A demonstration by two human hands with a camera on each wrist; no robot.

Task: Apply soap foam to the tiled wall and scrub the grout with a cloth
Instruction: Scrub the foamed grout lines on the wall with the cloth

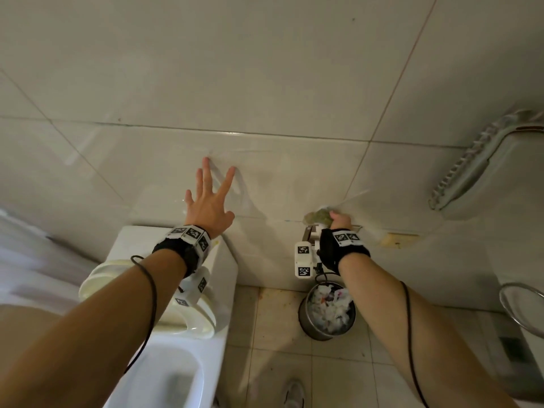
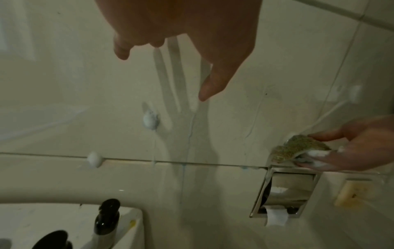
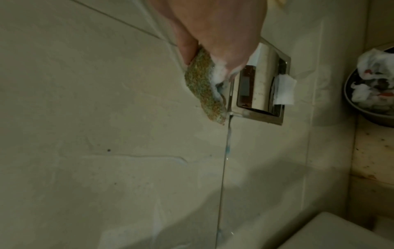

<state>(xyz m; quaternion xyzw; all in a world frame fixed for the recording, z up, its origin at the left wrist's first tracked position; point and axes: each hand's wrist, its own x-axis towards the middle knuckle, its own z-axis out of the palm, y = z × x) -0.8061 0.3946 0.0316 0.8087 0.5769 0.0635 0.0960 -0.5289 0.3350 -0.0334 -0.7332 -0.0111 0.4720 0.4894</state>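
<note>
cloth: green, rough, foam-edged, against tiled wall | right hand: grips cloth | left hand: fingers splayed, holding nothing

Glossy glazed wall tiles; rough, seemingly fibrous cloth; polished-metal paper holder.

Left wrist view: left hand cut off at top edge, only palm, thumb and one fingertip showing; other fingers hidden behind palm. Two dark bottles on cistern blurred, nearer one cut by bottom edge; labels unreadable. Right hand cropped at right edge.

Right wrist view: right hand cut off at top; fingertips buried in foam and behind cloth. Bin cut by right edge, contents too blurred to name.

Head view: toilet cropped at bottom, partly hidden by left forearm. Paper holder mostly hidden behind right wrist gear. Basin cut by right edge. Shoe blurred, cropped.
</note>
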